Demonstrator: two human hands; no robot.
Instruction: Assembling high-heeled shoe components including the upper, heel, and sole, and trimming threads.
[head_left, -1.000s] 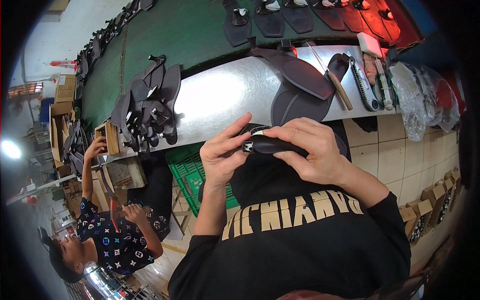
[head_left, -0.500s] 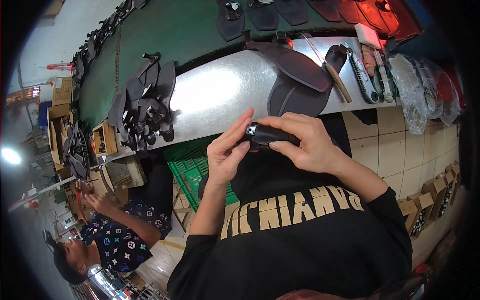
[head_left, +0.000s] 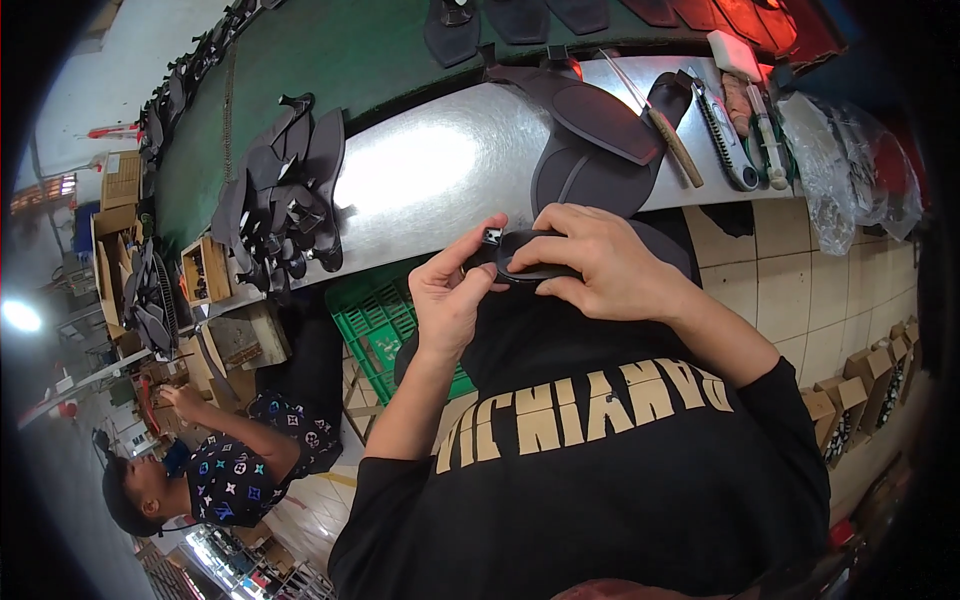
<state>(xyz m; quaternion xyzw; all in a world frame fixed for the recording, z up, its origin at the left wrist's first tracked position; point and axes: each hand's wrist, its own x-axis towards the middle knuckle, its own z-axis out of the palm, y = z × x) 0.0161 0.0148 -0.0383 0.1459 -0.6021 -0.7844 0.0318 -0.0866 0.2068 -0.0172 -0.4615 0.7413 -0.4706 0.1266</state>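
Close in front of my body I hold a dark heeled shoe sole (head_left: 515, 241) in both hands, just off the near edge of the metal bench. My left hand (head_left: 447, 305) grips its heel end, where a small shiny square heel tip (head_left: 493, 237) shows beside the fingertips. From the other side, my right hand (head_left: 610, 268) closes round the sole, fingers bent and pressing on its inner face. Its far right end is partly covered by that hand. Beyond the hands, more heeled soles (head_left: 590, 180) lie overlapped on the metal bench (head_left: 410, 180).
A wooden-handled awl (head_left: 675, 148), utility knife (head_left: 728, 145), syringe (head_left: 768, 140), white block (head_left: 733, 55) and plastic bag (head_left: 835, 170) lie at the right. A pile of heeled soles (head_left: 290, 190) sits left. Below are a green crate (head_left: 375, 325) and a co-worker (head_left: 240, 450) at lower left.
The sole has turned in my hands, so more of its inner face shows. My right fingers have bent over onto it, and my left fingers have shifted around the heel end.
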